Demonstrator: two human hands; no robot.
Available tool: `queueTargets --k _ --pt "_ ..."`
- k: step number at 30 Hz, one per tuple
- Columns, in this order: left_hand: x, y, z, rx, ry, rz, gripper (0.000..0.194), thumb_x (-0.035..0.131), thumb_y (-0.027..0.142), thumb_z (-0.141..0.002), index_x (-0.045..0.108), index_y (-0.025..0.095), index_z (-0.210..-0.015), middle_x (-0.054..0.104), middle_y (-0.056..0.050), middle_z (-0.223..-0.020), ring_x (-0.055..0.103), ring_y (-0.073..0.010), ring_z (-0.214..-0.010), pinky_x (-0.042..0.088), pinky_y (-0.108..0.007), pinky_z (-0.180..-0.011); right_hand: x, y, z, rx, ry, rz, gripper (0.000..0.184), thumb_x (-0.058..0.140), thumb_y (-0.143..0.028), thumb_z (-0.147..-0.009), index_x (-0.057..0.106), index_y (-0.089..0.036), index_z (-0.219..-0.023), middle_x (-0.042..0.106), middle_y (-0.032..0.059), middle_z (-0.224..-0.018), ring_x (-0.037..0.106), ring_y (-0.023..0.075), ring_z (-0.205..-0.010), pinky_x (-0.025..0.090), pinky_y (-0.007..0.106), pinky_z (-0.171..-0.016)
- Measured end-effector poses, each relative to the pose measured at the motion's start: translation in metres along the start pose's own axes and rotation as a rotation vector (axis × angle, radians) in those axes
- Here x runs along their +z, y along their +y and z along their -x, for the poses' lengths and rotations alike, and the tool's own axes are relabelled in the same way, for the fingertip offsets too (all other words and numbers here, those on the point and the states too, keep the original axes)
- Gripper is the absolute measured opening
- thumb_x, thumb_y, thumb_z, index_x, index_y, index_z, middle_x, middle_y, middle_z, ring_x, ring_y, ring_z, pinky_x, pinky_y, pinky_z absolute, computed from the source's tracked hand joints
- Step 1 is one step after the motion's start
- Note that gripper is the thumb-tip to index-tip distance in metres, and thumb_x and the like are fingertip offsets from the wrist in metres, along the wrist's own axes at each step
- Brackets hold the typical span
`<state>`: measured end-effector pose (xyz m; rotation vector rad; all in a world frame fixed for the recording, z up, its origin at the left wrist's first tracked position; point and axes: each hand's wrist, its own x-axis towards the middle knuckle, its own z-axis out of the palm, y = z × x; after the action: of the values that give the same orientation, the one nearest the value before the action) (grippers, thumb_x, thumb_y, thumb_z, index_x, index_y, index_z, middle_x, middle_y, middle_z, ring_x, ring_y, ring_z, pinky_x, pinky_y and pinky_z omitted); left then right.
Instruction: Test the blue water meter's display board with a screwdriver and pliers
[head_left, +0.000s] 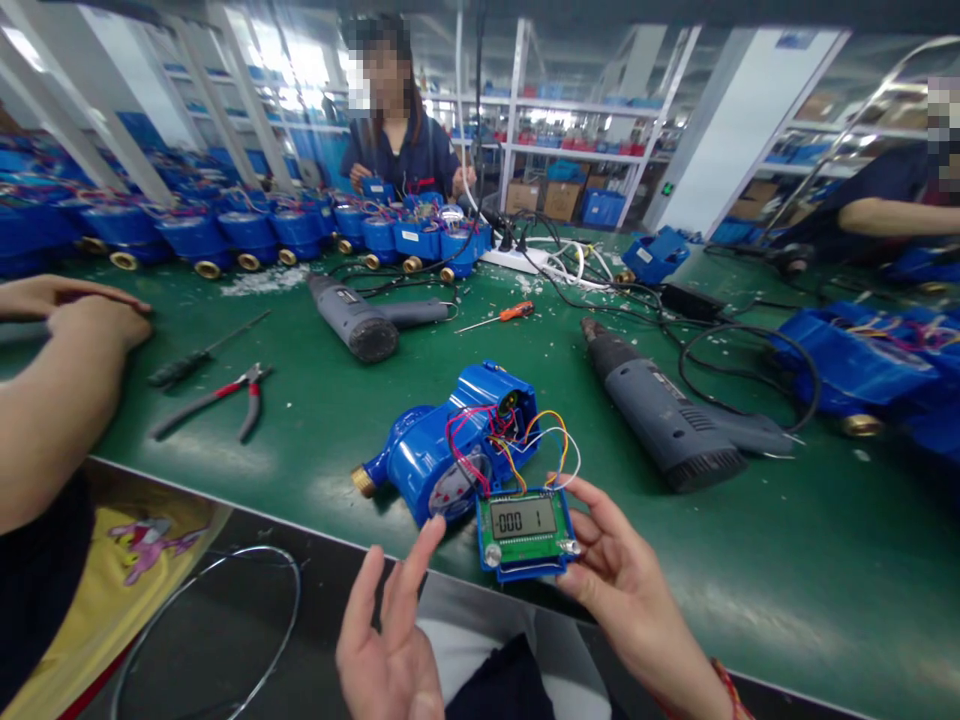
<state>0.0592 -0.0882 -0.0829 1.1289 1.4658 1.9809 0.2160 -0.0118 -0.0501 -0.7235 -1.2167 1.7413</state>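
Observation:
Pinched at its right edge, a green circuit board with an LCD display [523, 522] in a blue frame is in my right hand [626, 575]. Its screen shows dark digits. Red, yellow, orange and white wires run from the board into the open housing of a blue water meter [427, 450], which lies on the bench with its brass end to the left. Palm up, my left hand [394, 640] is just left of the board with its fingers apart, holding nothing. The fingertips are near the meter's round dial face.
Two heat guns [660, 410] lie on the green bench [300, 430], one right, one further back. Pliers [217, 400], a dark screwdriver [184, 368] and an orange screwdriver [514, 312] lie around. Blue meters [255, 235] line the back. A person's arm [60, 390] rests at left; others work opposite.

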Motion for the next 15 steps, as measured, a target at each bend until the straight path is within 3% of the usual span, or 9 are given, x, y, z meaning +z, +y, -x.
queueTargets --k 3,8,11,15 --pt "0.0066 0.001 0.0049 0.013 -0.059 -0.054 0.074 0.034 0.062 -0.095 0.011 0.025 -0.155 0.065 -0.014 -0.128 0.048 -0.0304 -0.134 0.026 -0.06 -0.115 -0.0001 -0.0002 0.0002 0.003 0.006 0.015 0.058 0.074 -0.033 -0.088 0.041 -0.027 -0.135 0.064 0.0081 -0.122 0.064 0.0181 -0.109 0.054 0.026 -0.086" --pt "0.0109 0.0071 0.0053 0.0 -0.151 -0.068 0.082 0.028 0.063 -0.095 -0.006 0.021 -0.156 0.067 -0.013 -0.123 0.04 -0.0245 -0.14 0.02 -0.052 -0.12 -0.0005 -0.0001 0.0005 0.007 0.02 0.031 0.058 0.075 -0.035 -0.087 0.043 -0.028 -0.135 0.064 0.0077 -0.121 0.063 0.0181 -0.109 0.054 0.026 -0.088" --pt "0.0087 0.0096 0.003 0.033 -0.118 -0.108 0.08 0.026 0.06 -0.095 -0.012 0.023 -0.155 0.067 -0.009 -0.126 0.032 -0.0231 -0.144 0.022 -0.053 -0.119 -0.001 0.0005 0.0007 0.016 0.028 0.029 0.058 0.074 -0.035 -0.087 0.043 -0.029 -0.136 0.063 0.0073 -0.123 0.063 0.0183 -0.109 0.054 0.027 -0.089" --pt "0.0075 0.008 0.0013 0.036 -0.058 -0.095 0.081 0.029 0.059 -0.095 -0.016 0.027 -0.154 0.054 -0.009 -0.143 0.03 -0.0268 -0.145 0.019 -0.056 -0.12 -0.0016 0.0019 0.0004 0.018 0.03 0.023 0.058 0.075 -0.035 -0.087 0.044 -0.031 -0.135 0.063 0.0052 -0.124 0.063 0.0169 -0.109 0.054 0.026 -0.09"
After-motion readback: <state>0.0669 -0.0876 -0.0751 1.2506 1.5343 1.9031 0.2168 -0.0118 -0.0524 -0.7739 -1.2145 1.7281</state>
